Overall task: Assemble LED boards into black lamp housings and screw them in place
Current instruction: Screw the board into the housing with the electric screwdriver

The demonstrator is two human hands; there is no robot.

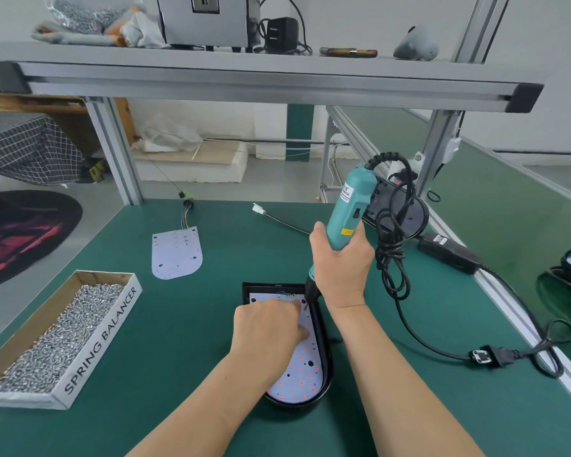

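White board (298,379), probably light and bendy, is being pressed into housing (325,361) by spread left grip (265,328); right grip (341,267) is clasping driver (351,202).

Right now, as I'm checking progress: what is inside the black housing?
A white LED board lies inside the black housing. The left hand presses on it; the screwdriver tip meets its far corner. The hand covers part of the board; the housing floor is hidden.
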